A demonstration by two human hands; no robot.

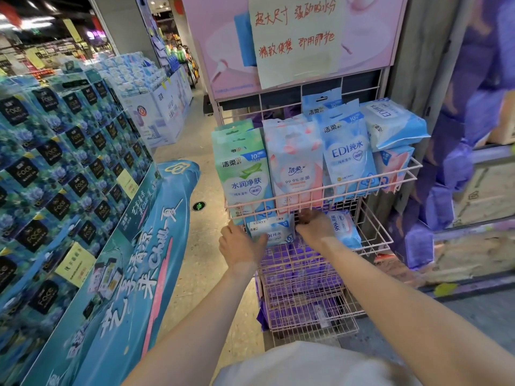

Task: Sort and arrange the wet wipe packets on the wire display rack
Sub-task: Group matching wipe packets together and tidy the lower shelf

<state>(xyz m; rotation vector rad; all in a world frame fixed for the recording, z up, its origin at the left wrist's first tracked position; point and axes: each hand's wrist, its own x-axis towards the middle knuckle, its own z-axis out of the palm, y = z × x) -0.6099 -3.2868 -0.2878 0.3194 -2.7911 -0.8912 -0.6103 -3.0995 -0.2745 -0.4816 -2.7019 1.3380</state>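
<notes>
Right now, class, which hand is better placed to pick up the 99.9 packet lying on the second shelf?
Right. The right hand sits directly beside the 99.9 packet; the left hand is farther off, gripping the blue EDI packet.

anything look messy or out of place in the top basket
Yes. The front-row packets stand upright, but at the right end of the top basket a blue EDI packet lies tipped over, print upside down. The left hand and right hand grip a lower packet.
</notes>
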